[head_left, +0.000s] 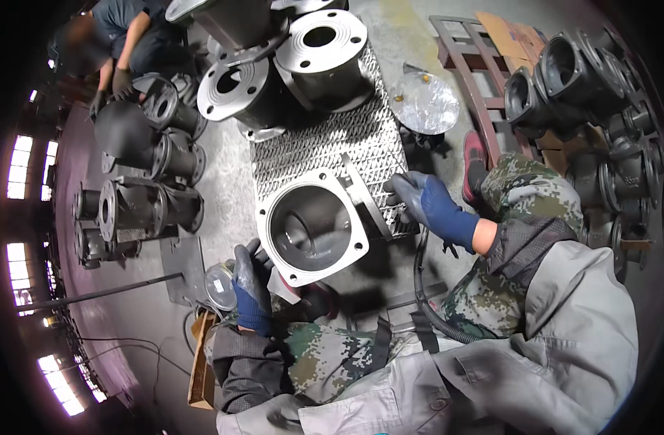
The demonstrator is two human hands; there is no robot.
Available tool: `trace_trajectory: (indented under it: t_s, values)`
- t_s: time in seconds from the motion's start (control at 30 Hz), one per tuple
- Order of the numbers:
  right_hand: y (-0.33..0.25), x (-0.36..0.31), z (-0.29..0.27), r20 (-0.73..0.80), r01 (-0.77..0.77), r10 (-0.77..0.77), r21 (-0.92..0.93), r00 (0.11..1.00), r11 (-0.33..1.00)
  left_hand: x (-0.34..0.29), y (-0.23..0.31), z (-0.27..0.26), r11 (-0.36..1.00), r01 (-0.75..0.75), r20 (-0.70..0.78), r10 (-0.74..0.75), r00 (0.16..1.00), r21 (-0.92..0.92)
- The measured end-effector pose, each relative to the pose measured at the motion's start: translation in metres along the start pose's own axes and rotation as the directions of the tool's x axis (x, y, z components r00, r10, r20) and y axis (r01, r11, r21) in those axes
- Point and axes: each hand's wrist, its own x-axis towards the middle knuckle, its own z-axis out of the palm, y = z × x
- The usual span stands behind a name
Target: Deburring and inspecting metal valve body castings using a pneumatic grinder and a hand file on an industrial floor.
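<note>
Presently I am watching from far away, and nearest to me the left hand [251, 286], in a blue-grey glove, is resting just beside the lower left edge of a square-flanged casting [316, 228]. Its fingers are pointing upward; I cannot tell whether they are gripping. The right hand [435, 206], gloved likewise, is resting with fingers loosely bent near the side flange, and here also I cannot tell about contact. The casting is sitting at the near end of the patterned metal desk [303, 156], its wide opening facing the camera. I am judging that the step in hand is steadying or positioning this casting; the next move is probably calling for a secure hold from both sides. Further away, large flanged parts [339, 55] are standing on the desk's far end, and at upper left a co-worker [140, 40] is bending near dark castings [174, 116].
</note>
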Motion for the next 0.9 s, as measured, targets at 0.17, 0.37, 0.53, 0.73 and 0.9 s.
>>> trace_trajectory:
  t_s: [0.17,0.37,0.53,0.73,0.9]
  values:
    - [0.023,-0.011,0.016,0.017,0.215,-0.217,-0.236,0.976,0.948,-0.010,-0.003,0.032,0.994,0.078,0.117,-0.069,0.991,-0.076]
    - [0.028,-0.017,0.029,-0.040,0.418,-0.442,-0.255,0.896,0.872,-0.006,-0.007,0.057,0.937,0.122,0.040,-0.115,0.993,-0.328]
    - [0.031,-0.001,0.041,-0.123,0.404,-0.423,-0.152,0.898,0.902,0.008,-0.015,0.057,0.925,0.132,0.004,-0.140,0.990,-0.355]
    - [0.012,0.014,0.045,-0.137,0.335,-0.355,-0.152,0.925,0.930,0.008,0.002,0.045,0.944,0.193,-0.001,-0.201,0.980,-0.266]
    - [0.033,0.013,0.041,-0.047,0.526,-0.607,-0.450,0.793,0.721,0.011,-0.007,0.051,0.875,0.192,0.053,-0.188,0.981,-0.444]
